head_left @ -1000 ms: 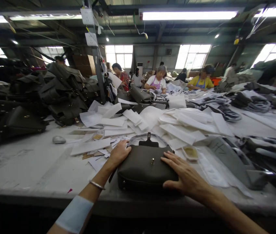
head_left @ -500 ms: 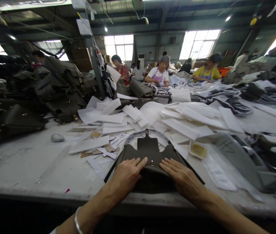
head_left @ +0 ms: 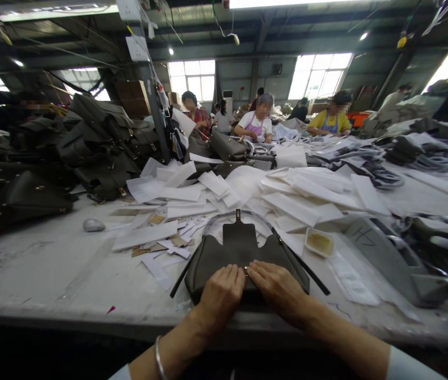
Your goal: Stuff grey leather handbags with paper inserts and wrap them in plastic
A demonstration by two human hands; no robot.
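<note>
A dark olive handbag [head_left: 224,252] lies flat at the near edge of the work table [head_left: 61,274], its flap turned up and away from me, with a small metal clasp in the middle. My left hand [head_left: 221,295] and my right hand [head_left: 277,287] rest side by side on the bag's near part, fingertips meeting at the clasp. The fingers of both are bent and pressed onto the leather. Thin dark straps stick out to either side of the bag.
White paper sheets [head_left: 287,195] and card scraps cover the table beyond the bag. A small tray with yellowish stuff [head_left: 319,241] sits to the right. Dark bags [head_left: 101,148] are piled at the left. Several people sit working at the far end.
The bag's flap went from closed to turned up. Both hands came from the bag's sides to its middle and now meet at the clasp. The camera tilted down slightly.
</note>
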